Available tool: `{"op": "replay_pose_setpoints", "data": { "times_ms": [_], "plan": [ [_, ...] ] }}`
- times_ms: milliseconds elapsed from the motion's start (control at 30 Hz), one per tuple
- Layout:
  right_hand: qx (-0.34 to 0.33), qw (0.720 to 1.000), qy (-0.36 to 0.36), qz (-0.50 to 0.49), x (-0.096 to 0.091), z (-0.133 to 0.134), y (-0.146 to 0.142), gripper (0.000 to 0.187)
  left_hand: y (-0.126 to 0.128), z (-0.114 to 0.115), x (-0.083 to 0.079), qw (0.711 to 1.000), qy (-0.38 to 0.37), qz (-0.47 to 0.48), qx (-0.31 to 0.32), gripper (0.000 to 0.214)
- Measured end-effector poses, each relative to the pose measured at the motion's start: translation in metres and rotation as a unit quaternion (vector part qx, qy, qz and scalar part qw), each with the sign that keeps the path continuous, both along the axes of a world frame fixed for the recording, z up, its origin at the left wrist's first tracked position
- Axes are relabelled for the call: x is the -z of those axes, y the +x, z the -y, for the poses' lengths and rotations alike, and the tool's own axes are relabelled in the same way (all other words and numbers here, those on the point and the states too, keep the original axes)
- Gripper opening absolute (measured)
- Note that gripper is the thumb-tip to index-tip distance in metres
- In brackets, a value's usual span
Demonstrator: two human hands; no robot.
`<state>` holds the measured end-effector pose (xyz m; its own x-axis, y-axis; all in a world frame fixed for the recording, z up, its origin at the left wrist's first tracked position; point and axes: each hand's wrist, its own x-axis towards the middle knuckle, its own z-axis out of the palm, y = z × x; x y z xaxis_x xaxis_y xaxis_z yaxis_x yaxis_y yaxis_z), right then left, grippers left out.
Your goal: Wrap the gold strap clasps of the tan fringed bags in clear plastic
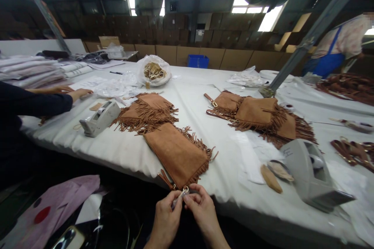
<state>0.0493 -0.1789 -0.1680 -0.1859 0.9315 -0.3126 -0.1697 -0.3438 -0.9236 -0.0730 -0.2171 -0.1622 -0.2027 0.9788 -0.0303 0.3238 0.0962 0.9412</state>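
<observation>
Cloth point(223, 175), white and rippled, spreads across my view; an angular grey tape dispenser point(310, 175) stands on the right. A flat rectangular bag point(177, 151), brown, suede-like, stringy-fringed, lies at the near edge. The left hand point(168, 209) pinches a pale strip point(182, 194) at its ring point(186, 189); the right hand point(203, 205) curls narrowly beside it, its hold unclear to me.

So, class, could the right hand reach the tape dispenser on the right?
Probably yes: nothing tall stands between the tape dispenser and right hand, though its fingers are busy at the metal ring.
</observation>
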Motion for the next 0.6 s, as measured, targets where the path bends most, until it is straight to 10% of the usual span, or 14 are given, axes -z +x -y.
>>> {"op": "replay_pose_setpoints", "data": {
  "times_ms": [367,600],
  "plan": [
    [0.095,0.986,0.075,0.116,-0.010,0.005,0.000,0.058,0.007,-0.008,-0.008,0.993,-0.046,0.107,-0.019,0.032],
    [0.074,0.996,0.047,-0.010,-0.004,0.001,-0.001,0.057,-0.002,-0.019,-0.005,0.932,-0.113,0.343,0.003,0.037]
  ]
}}
